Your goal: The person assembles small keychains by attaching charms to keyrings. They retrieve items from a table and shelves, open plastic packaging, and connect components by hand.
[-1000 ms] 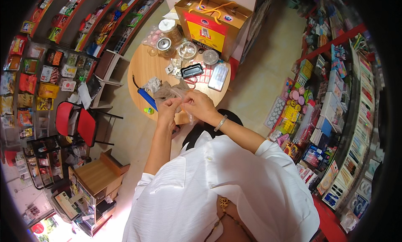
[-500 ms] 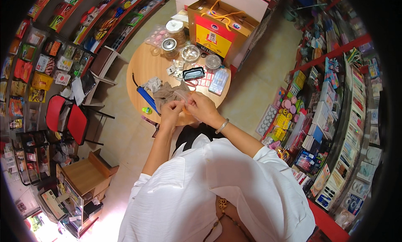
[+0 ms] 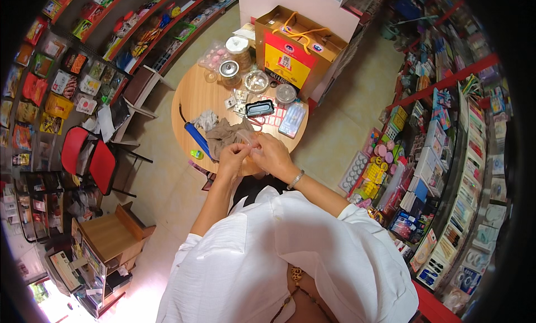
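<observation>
My left hand [image 3: 231, 157] and my right hand [image 3: 272, 152] meet over the near edge of a round wooden table [image 3: 192, 97]. Together they pinch a small clear plastic piece [image 3: 250, 145] between the fingertips. A crumpled tan cloth [image 3: 224, 134] lies on the table just beyond my left hand. A silver bracelet [image 3: 295, 180] circles my right wrist. Further out on the table sit a black case [image 3: 260, 108], a clear flat box [image 3: 292, 120], a blue pump [image 3: 196, 140] and several jars [image 3: 241, 50].
A yellow and red paper bag [image 3: 292, 49] stands at the table's far side. Red chairs [image 3: 92, 158] and a wooden stool [image 3: 114, 233] stand to the left. Shelves of packaged goods [image 3: 441, 155] line both sides of the shop floor.
My view has shifted slightly, so the table sits a little lower and left. Both hands stay together at the table's near edge, fingers working the small clear piece.
</observation>
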The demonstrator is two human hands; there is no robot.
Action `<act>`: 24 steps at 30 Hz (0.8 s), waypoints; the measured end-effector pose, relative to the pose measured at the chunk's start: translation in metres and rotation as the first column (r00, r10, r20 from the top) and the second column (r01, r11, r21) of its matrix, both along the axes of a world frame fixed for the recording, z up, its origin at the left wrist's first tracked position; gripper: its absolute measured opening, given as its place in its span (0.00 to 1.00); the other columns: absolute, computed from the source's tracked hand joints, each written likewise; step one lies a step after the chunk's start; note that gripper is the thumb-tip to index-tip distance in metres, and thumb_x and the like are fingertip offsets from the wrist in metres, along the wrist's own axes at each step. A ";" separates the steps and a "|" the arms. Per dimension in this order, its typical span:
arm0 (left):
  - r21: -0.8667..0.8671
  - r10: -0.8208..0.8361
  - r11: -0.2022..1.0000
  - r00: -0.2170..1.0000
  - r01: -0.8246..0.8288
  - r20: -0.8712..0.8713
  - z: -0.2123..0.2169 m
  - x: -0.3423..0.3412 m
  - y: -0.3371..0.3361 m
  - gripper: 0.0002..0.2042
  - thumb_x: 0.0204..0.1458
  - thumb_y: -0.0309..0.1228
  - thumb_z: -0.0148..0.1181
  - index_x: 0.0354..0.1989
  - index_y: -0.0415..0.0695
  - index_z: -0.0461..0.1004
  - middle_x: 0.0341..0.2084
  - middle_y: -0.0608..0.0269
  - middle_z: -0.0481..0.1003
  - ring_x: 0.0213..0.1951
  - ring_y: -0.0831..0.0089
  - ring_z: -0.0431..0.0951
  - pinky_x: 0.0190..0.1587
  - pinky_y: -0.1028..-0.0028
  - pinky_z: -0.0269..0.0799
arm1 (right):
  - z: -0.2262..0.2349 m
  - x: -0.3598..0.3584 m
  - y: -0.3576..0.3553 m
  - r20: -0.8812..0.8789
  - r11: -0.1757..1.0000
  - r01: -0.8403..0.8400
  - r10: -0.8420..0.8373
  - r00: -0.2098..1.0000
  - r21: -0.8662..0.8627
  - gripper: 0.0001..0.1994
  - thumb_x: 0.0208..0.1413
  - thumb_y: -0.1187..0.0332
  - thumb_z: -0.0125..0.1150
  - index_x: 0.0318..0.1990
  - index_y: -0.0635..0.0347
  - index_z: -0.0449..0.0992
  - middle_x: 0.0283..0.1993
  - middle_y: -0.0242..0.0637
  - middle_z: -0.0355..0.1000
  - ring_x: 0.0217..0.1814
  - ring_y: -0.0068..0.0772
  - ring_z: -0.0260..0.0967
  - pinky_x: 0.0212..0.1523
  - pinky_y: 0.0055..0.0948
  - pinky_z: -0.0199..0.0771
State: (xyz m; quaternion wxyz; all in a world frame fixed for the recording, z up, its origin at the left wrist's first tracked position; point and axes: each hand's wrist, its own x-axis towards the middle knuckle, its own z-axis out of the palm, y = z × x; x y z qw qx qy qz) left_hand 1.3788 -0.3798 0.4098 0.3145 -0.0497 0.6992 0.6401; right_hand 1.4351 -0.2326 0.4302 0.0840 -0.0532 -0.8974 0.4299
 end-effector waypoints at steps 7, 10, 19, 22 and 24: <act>0.027 -0.009 1.000 0.998 0.007 0.070 0.003 -0.003 0.005 0.05 0.51 0.26 0.61 0.31 0.37 0.78 0.26 0.67 0.76 0.29 0.81 0.71 0.33 0.82 0.65 | -0.024 0.001 0.011 0.181 0.866 0.078 0.014 0.983 -0.495 0.11 0.47 0.68 0.67 0.36 0.64 0.77 0.32 0.33 0.74 0.32 0.22 0.69 0.34 0.23 0.71; 0.061 -0.010 0.998 0.996 0.005 0.083 0.000 -0.002 0.006 0.06 0.52 0.27 0.61 0.31 0.37 0.78 0.27 0.67 0.76 0.29 0.82 0.71 0.34 0.82 0.64 | -0.025 0.000 0.019 0.220 0.851 0.059 0.067 0.973 -0.521 0.09 0.48 0.70 0.68 0.35 0.65 0.78 0.31 0.30 0.74 0.33 0.16 0.68 0.33 0.19 0.71; 0.068 -0.002 0.998 1.000 0.001 0.016 0.004 0.009 0.012 0.06 0.53 0.30 0.62 0.33 0.39 0.77 0.27 0.68 0.76 0.31 0.81 0.70 0.35 0.81 0.64 | -0.025 -0.005 0.036 0.271 0.684 0.059 0.206 0.940 -0.727 0.06 0.51 0.72 0.65 0.33 0.64 0.78 0.29 0.30 0.74 0.27 0.16 0.68 0.29 0.18 0.69; 0.101 -0.014 0.995 0.999 0.017 -0.030 -0.007 0.008 0.008 0.06 0.53 0.30 0.62 0.32 0.39 0.77 0.28 0.68 0.75 0.32 0.81 0.71 0.36 0.81 0.65 | -0.022 -0.004 0.036 0.315 0.594 0.135 0.210 0.925 -0.793 0.06 0.53 0.70 0.63 0.33 0.64 0.78 0.29 0.29 0.74 0.26 0.16 0.67 0.28 0.18 0.68; 0.102 -0.021 0.994 0.997 0.028 -0.068 -0.009 0.009 0.007 0.07 0.54 0.30 0.61 0.32 0.39 0.77 0.27 0.68 0.75 0.31 0.82 0.70 0.36 0.81 0.65 | -0.024 -0.004 0.035 0.350 0.646 0.164 0.170 0.921 -0.746 0.07 0.53 0.69 0.62 0.33 0.65 0.77 0.28 0.30 0.73 0.27 0.16 0.67 0.28 0.19 0.68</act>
